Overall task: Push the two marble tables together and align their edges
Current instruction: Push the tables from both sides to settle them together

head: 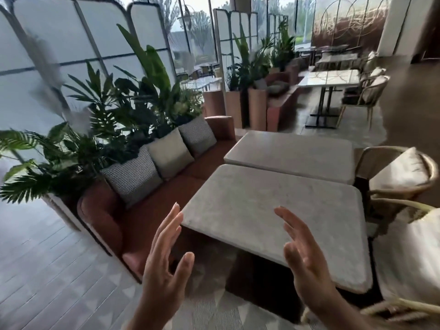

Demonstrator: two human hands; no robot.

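Note:
Two grey marble tables with rounded corners stand side by side in the middle of the head view. The near table (273,215) and the far table (292,154) sit close along their long edges, with a thin dark seam between them. The far one reaches slightly further left. My left hand (164,263) hovers open, fingers spread, just off the near table's left front corner. My right hand (302,256) is open too, raised over the near table's front edge. Neither hand touches the marble.
A rust-red sofa (147,210) with checked and grey cushions runs along the tables' left side, backed by tall plants. Wicker chairs with white cushions (404,177) stand on the right. Another marble table (331,78) with a chair is further back.

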